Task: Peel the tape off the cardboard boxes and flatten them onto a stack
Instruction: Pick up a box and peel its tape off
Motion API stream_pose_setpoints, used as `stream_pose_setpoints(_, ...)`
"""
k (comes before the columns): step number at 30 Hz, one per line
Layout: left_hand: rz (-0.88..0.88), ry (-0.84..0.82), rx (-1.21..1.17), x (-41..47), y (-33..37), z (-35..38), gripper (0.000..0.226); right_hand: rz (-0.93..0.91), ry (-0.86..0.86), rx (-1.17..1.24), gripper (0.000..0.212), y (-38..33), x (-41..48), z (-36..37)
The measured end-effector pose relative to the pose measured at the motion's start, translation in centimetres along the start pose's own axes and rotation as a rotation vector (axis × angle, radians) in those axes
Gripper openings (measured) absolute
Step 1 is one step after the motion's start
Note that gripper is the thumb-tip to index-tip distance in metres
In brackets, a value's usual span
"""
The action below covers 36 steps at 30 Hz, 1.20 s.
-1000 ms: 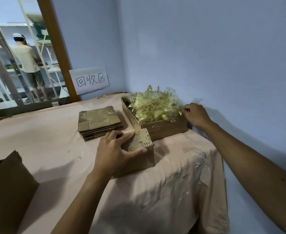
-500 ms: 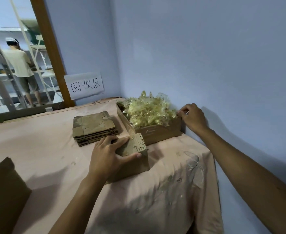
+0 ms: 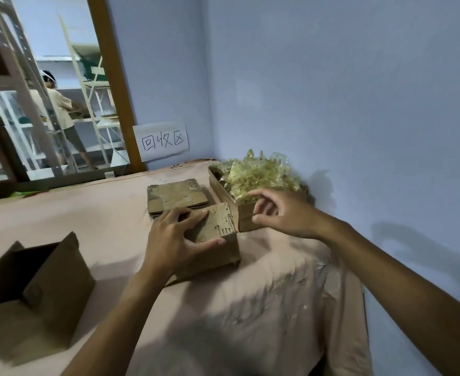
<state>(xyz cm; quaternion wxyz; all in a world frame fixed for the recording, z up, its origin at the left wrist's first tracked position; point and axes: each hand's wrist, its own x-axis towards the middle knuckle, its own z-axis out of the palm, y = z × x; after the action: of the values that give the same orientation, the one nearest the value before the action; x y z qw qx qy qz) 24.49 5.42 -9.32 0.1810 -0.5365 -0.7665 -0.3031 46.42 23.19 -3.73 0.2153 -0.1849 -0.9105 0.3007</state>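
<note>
A small closed cardboard box [image 3: 223,226] stands on the pink-covered table, its top scuffed with tape residue. My left hand [image 3: 174,240] lies over its top, fingers spread and thumb along the near edge. Behind it sits a stack of flattened boxes [image 3: 175,198]. To the right, an open cardboard box [image 3: 243,215] is heaped with crumpled yellowish tape [image 3: 261,175]. My right hand [image 3: 280,213] hovers in front of that box with fingers loosely spread and nothing visible in them.
A larger open cardboard box [image 3: 47,275] stands at the near left of the table [image 3: 101,226]. Blue walls close the corner at the right and back, with a paper sign [image 3: 161,141] on the wall. Another person stands beyond the opening at far left.
My right hand has left the far right edge of the tape-filled box and come back toward me and to the left. My left hand stays on the small box.
</note>
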Motion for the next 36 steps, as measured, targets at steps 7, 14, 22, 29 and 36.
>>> stream_pose_setpoints(7,0.223,0.096,0.195,-3.8,-2.5,-4.6,0.094,-0.108,-0.222,-0.168,0.099,-4.0,-0.3,5.4)
stream_pose_setpoints(14,0.248,0.148,0.23,-7.4,-4.9,-5.9,0.092,-0.191,-0.242,-0.215,0.112,-5.9,0.0,9.4)
stream_pose_setpoints(22,0.259,0.201,0.232,-8.9,-5.6,-5.6,0.09,-0.274,-0.208,-0.299,0.098,-7.3,-0.6,10.0)
stream_pose_setpoints(29,0.18,0.181,0.222,-8.4,-5.7,-6.3,0.084,-0.356,0.053,-0.485,0.094,-6.1,0.1,9.7)
stream_pose_setpoints(36,-0.167,0.037,-0.059,-10.3,-6.9,-3.6,0.098,-0.367,0.14,-0.497,0.097,-3.2,0.6,12.9)
